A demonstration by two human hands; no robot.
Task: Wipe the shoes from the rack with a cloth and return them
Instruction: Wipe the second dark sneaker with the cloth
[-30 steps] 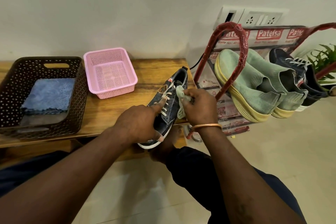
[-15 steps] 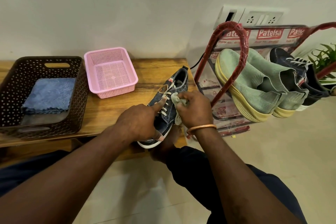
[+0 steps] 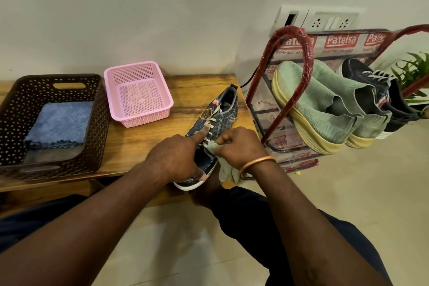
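Note:
A dark denim sneaker [image 3: 222, 114] with pale laces lies on the right end of the wooden bench [image 3: 144, 141], toe toward me. My left hand [image 3: 174, 158] grips its toe end, index finger stretched along the laces. My right hand [image 3: 241, 146] holds a pale green cloth [image 3: 226, 169] bunched against the shoe's right side near the toe; part of the cloth hangs below my wrist. To the right stands the red shoe rack [image 3: 299, 72] with a pair of green knit shoes [image 3: 325, 104] and a dark laced sneaker [image 3: 380, 90].
A brown perforated basket [image 3: 14, 109] at the bench's left holds a folded blue cloth [image 3: 60, 125]. A pink plastic basket [image 3: 139, 95] stands beside it. Wall sockets [image 3: 325, 21] sit above the rack, a plant [image 3: 415, 72] at far right. Tiled floor lies below.
My right hand with the cloth has slid down the shoe's side from near the laces' top toward the toe. My left hand stays on the toe end.

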